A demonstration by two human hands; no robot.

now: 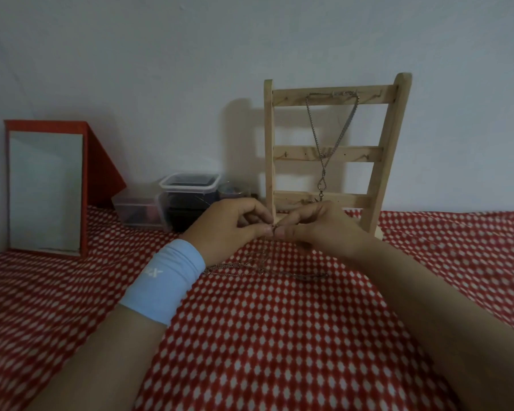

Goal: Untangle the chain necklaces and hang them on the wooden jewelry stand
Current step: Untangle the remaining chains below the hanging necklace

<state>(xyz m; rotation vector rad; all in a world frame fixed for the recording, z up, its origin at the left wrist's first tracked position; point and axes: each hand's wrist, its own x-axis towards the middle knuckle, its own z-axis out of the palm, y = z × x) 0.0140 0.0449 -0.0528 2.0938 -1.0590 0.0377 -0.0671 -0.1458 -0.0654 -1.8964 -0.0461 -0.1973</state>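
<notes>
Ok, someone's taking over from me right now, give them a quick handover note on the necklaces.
Left hand: pinches the tangled chains, in front of the wooden jewelry stand.
Right hand: pinches the same spot.
The rest of the tangle lies on the red patterned cloth.
Done: one necklace hangs from the stand's top rail.
Left: work the tangle apart and hang each chain.

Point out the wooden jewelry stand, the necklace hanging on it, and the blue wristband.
wooden jewelry stand [296,153]: head view, left part of middle rung.
hanging chain necklace [324,170]: head view, where its strands meet.
blue wristband [163,280]: head view, its middle.
</notes>
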